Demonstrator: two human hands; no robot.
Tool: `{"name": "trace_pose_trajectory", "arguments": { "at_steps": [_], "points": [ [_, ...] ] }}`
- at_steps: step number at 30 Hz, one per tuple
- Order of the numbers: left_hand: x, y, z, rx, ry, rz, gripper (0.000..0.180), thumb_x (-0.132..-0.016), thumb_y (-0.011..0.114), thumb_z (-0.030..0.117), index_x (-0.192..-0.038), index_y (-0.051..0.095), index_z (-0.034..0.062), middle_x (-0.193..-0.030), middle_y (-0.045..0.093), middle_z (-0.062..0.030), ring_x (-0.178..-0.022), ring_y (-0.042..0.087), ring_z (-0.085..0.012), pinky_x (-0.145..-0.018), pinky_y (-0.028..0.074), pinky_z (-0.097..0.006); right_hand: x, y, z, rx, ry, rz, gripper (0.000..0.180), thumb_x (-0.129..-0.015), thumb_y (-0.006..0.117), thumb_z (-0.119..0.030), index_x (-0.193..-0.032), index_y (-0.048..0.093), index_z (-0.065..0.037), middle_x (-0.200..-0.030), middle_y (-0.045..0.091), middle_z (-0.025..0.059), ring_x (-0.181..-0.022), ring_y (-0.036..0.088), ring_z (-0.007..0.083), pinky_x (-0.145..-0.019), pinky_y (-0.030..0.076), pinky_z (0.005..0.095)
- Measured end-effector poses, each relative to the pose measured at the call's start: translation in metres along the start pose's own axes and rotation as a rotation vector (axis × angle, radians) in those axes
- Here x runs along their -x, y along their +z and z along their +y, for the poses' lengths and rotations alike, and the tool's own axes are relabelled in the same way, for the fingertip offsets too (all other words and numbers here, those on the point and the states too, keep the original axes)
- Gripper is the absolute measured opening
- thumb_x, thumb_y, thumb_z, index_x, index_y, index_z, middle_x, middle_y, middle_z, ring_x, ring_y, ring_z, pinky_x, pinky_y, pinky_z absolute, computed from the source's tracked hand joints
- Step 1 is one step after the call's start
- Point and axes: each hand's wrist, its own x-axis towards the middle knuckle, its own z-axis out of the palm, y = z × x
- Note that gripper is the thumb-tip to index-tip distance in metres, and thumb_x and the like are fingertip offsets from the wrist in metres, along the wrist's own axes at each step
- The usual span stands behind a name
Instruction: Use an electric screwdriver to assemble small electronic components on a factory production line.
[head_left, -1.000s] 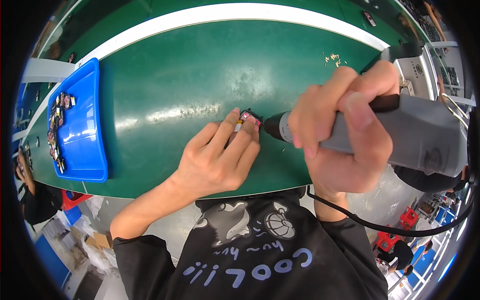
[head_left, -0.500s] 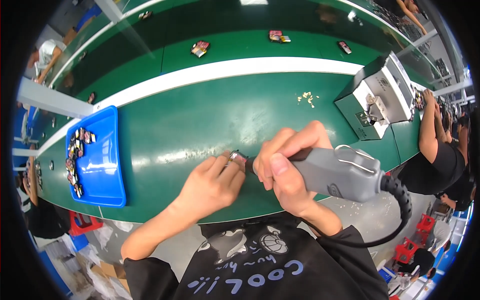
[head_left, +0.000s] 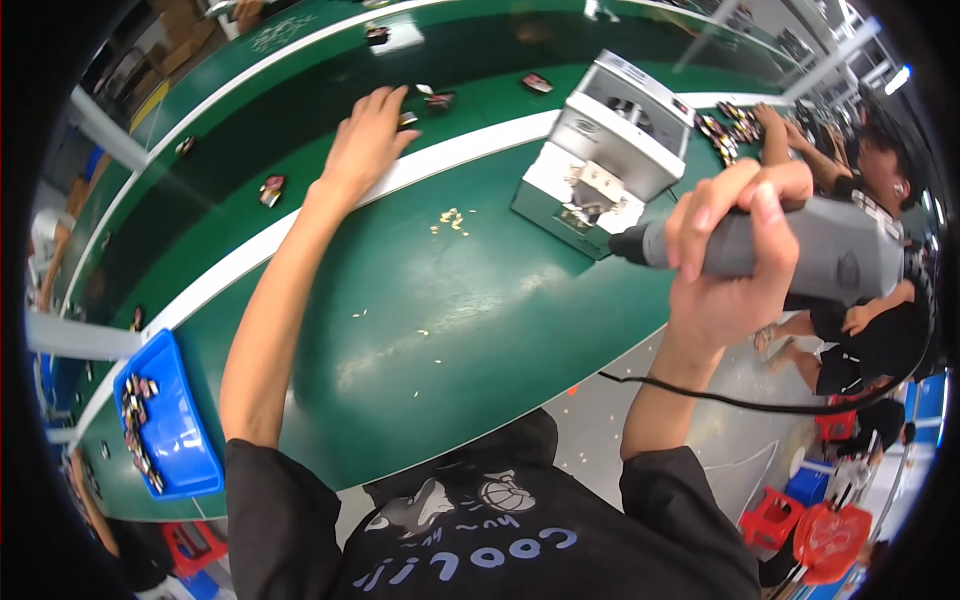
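My left hand [head_left: 366, 140] reaches across the white rail [head_left: 440, 155] onto the dark green belt, its fingers spread. A small part with a pale yellow patch [head_left: 407, 120] lies between its thumb and fingertips, partly hidden; no grip on it shows. Just beyond is another small dark part [head_left: 437, 100] with a white piece. Over the right side of the bench, my right hand [head_left: 735, 235] is wrapped round a grey corded electric screwdriver [head_left: 835, 245]. Its black nose points left, close to the grey-and-white screw feeder [head_left: 575, 190]; the tip touches nothing I can make out.
A blue tray [head_left: 190, 420] holding several small dark parts sits at the left end of the green bench [head_left: 400, 400]. Tiny pale bits [head_left: 452, 222] lie near the rail. The black cord [head_left: 740, 402] loops below my right wrist. Other people work at the right, beside piled parts [head_left: 730, 130].
My left hand has left the small part's spot on the bench and stretched forward over the belt. The screwdriver, still in my right hand, has lifted away rightward. The view has swung right.
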Motion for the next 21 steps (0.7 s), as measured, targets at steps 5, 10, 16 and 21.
{"name": "trace_pose_trajectory", "arguments": {
  "at_steps": [5,10,16,21],
  "points": [
    [-0.005,0.003,-0.001,0.031,0.007,-0.141,0.041,-0.097,0.062,0.017,-0.134,0.056,0.0017,-0.124,0.061,-0.015,-0.114,0.055,-0.0344,-0.099,0.046,-0.042,-0.026,-0.024,0.014,0.055,0.015,0.009,0.015,-0.101,0.042,-0.014,-0.097,0.043,0.0,-0.076,0.054,0.0158,-0.041,0.039,0.0145,-0.04,0.036,0.0292],
    [0.029,-0.034,0.022,0.14,0.037,-0.147,0.037,-0.095,0.065,0.015,-0.13,0.058,0.0014,-0.113,0.063,-0.015,-0.108,0.055,-0.0315,-0.095,0.046,-0.04,-0.041,-0.005,0.035,0.119,0.088,0.033,0.015,-0.097,0.053,-0.012,-0.089,0.047,-0.001,-0.069,0.055,0.0141,-0.04,0.04,0.0143,-0.041,0.037,0.0294],
    [0.155,-0.112,0.064,0.137,-0.212,-0.184,0.043,-0.083,0.076,0.003,-0.123,0.06,0.0017,-0.112,0.063,-0.0138,-0.107,0.061,-0.0314,-0.094,0.049,-0.038,-0.041,-0.002,0.047,0.163,0.269,0.202,0.013,-0.09,0.059,-0.005,-0.079,0.053,0.0,-0.055,0.051,0.0076,-0.035,0.043,0.0139,-0.036,0.037,0.0278],
    [0.229,-0.16,0.09,0.129,-0.424,-0.134,0.043,-0.078,0.077,-0.006,-0.119,0.068,0.0026,-0.118,0.061,-0.0135,-0.102,0.062,-0.0281,-0.087,0.055,-0.038,-0.038,0.006,0.059,0.079,0.297,0.004,0.014,-0.093,0.057,-0.008,-0.083,0.05,-0.001,-0.06,0.05,0.0088,-0.037,0.04,0.0135,-0.038,0.036,0.0278]
  ]
}}
